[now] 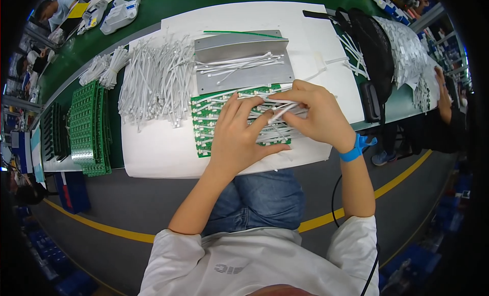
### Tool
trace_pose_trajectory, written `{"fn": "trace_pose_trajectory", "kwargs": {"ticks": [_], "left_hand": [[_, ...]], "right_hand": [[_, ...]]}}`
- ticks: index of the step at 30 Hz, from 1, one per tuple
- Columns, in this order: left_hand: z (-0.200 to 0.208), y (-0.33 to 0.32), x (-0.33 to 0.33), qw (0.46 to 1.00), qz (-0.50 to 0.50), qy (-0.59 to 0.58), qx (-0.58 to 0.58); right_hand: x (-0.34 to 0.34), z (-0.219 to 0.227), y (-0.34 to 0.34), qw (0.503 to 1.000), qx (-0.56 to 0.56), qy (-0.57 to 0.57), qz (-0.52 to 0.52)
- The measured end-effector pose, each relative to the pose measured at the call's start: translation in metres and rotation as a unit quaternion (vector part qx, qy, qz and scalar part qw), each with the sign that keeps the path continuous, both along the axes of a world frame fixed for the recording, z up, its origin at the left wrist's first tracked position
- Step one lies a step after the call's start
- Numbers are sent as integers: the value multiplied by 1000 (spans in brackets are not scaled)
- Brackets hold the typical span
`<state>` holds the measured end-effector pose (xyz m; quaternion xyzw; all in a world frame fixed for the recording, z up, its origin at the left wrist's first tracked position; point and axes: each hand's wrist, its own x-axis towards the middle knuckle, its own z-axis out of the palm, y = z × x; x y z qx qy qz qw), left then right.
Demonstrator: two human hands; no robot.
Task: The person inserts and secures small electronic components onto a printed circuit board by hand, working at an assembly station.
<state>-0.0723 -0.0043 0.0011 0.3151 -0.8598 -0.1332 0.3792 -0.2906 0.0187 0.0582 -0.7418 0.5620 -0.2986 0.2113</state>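
A green circuit board panel [204, 114] lies on the white work surface in front of me, with rows of small white connectors and white cables across it. My left hand [235, 130] rests over the panel, fingers spread and thumb stretched out. Its fingertips touch the board and the cables, and nothing shows gripped in it. My right hand [322, 112] pinches several white cables [284, 111] just above the panel's right part, their ends pointing toward my left fingers. Both hands hide part of the board.
Behind the panel stands a grey metal bracket [244, 49] with loose white cables on it. A large pile of white cables [155, 79] lies to its left. Stacked green boards [87, 128] stand further left. A black bag [374, 51] and a dark case [370, 101] sit right.
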Motion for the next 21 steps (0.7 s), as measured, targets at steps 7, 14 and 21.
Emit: {"fn": "trace_pose_trajectory", "kwargs": {"ticks": [7, 14, 21], "left_hand": [[-2, 0, 0, 1000, -5, 9, -16], [1, 0, 1, 1000, -2, 4, -13], [9, -1, 0, 996, 15, 27, 88]], "right_hand": [[-5, -21, -8, 999, -16, 16, -40], [-4, -14, -6, 995, -72, 27, -63], [10, -14, 2, 990, -59, -83, -99]]}}
